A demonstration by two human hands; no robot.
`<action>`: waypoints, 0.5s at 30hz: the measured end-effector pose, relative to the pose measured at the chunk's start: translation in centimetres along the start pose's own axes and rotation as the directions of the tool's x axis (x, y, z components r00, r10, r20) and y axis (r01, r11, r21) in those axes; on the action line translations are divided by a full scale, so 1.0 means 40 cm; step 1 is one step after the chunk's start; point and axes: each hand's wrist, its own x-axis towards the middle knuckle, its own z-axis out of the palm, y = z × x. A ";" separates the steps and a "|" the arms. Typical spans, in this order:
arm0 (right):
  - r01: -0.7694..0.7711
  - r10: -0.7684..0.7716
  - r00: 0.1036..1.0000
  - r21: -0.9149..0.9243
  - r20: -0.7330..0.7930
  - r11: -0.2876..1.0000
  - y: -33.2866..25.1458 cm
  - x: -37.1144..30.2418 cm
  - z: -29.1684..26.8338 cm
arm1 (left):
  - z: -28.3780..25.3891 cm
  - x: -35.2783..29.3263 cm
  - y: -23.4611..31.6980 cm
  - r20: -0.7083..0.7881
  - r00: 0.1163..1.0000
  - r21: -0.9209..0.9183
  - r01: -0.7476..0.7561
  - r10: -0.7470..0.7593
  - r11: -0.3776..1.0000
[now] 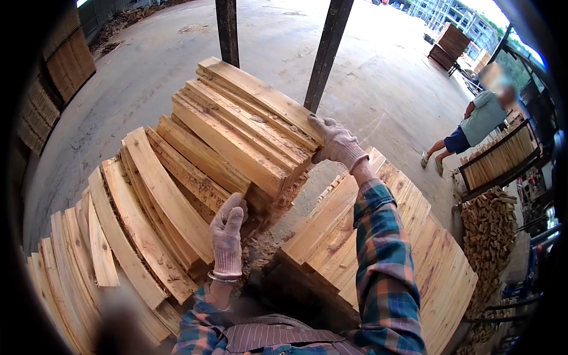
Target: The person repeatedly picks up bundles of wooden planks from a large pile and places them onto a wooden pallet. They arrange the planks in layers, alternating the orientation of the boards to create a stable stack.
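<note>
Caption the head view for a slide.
Gloved right hand at the end of a stack of boards, gloved left hand beside it, another board pile to the right.

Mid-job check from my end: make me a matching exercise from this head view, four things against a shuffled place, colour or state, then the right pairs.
Things:
1. Right hand
2. Left hand
3. Bystander's shorts
4. Slanted post

Descriptions:
A. Dark blue
B. Gloved, with a thin band at the wrist
C. Standing beyond the tall plank stack
D. Gloved, at the right-hand end of the top board

Right pairs: 1-D, 2-B, 3-A, 4-C
</note>
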 end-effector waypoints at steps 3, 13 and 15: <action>0.058 -0.058 0.998 -0.001 0.024 0.998 -0.031 0.038 0.016 | -0.009 -0.047 -0.014 0.036 0.995 0.059 0.087 -0.089 0.995; -0.291 0.148 0.934 0.448 0.327 0.846 -0.021 -0.322 -0.255 | 0.206 -0.125 -0.091 0.496 0.857 -0.321 0.332 -0.142 0.887; -0.129 0.044 0.982 0.485 0.184 0.865 0.018 -0.545 -0.173 | 0.317 -0.074 -0.137 0.654 0.756 -0.510 0.480 -0.041 0.714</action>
